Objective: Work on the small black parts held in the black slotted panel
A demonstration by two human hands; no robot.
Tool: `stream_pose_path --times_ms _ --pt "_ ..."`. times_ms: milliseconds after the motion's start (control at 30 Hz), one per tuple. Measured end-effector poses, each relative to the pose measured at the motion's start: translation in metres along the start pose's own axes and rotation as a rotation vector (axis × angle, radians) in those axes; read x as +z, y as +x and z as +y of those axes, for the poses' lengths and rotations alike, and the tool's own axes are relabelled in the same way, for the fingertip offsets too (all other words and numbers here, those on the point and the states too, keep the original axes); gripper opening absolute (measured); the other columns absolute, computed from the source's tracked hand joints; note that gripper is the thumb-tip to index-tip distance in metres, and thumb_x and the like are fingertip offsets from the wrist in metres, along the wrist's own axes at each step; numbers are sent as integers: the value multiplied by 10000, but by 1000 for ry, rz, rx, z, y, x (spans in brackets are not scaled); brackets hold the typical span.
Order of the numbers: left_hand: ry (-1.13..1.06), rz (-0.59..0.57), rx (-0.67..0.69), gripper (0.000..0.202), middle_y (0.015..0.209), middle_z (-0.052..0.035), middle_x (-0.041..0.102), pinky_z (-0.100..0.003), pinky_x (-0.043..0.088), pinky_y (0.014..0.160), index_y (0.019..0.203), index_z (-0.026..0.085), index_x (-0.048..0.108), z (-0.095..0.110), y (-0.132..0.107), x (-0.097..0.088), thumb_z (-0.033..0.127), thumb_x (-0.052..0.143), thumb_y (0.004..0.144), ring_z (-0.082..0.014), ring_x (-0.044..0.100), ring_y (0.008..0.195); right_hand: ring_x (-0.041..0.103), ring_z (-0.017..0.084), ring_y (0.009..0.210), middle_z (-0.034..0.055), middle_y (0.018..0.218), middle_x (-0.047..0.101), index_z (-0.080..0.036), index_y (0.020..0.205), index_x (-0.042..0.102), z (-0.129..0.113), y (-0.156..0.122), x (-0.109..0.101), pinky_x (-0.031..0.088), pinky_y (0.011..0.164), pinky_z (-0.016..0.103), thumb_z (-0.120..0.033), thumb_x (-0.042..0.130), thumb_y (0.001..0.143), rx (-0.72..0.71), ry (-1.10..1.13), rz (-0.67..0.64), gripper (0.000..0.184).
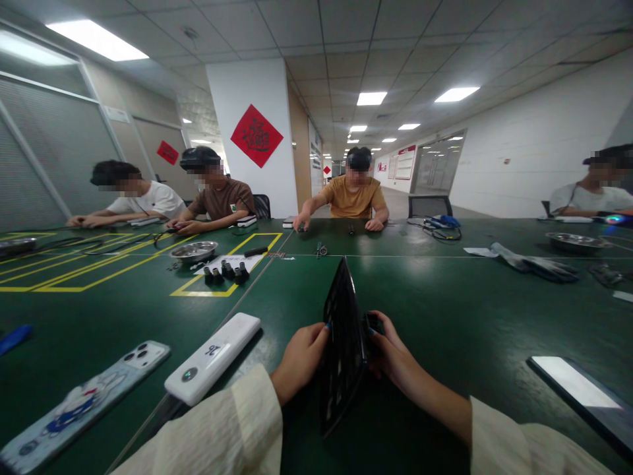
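Observation:
A thin black panel [341,356] stands on edge in front of me, its dark, ribbed-looking face turned to the left. My left hand [305,356] pinches its left side, the thumb lying against that face. On the other side, the fingers of my right hand [390,349] are curled around a small dark piece [372,323] close to the panel. What kind of piece it is, and whether it is joined to the panel, I cannot tell. The panel hides part of the right hand's fingertips.
On the green table [277,284], a white power bank [213,356] and a patterned phone [91,402] lie left, a dark phone [583,402] right. Farther off are black cylindrical parts [226,272], a metal bowl [194,251], scissors [321,249] and gloves [534,262]. Several people sit around.

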State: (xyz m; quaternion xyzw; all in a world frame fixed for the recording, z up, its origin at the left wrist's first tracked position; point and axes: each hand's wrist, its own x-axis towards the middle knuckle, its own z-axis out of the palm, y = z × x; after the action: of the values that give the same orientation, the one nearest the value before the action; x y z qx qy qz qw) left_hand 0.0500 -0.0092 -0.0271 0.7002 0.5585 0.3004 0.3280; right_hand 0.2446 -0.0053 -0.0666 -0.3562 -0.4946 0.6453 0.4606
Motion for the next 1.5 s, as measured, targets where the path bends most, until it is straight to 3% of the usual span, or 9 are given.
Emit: stream_pose_path --times_ms 967,1133,1500 --pt "-2 19 7 386 729 -58 629 -266 407 641 764 133 615 6 -2 -3 409 347 807 -193 550 701 521 117 460 -18 693 555 -272 1265 189 0 0 0 347 380 195 -526 501 775 3 -5 10 635" --pt "-13 21 20 473 703 -52 606 -266 396 622 736 132 586 3 0 -2 461 263 842 -184 545 681 519 119 456 -19 690 551 -276 1269 190 0 1 0 345 375 196 -531 496 773 2 -19 17 637" --pt "-1 10 1 473 636 -21 561 -243 360 552 750 137 574 -6 2 1 485 271 852 -161 511 606 508 109 434 -26 688 542 -270 1269 188 -1 1 1 343 366 197 -541 524 750 8 -2 14 675"
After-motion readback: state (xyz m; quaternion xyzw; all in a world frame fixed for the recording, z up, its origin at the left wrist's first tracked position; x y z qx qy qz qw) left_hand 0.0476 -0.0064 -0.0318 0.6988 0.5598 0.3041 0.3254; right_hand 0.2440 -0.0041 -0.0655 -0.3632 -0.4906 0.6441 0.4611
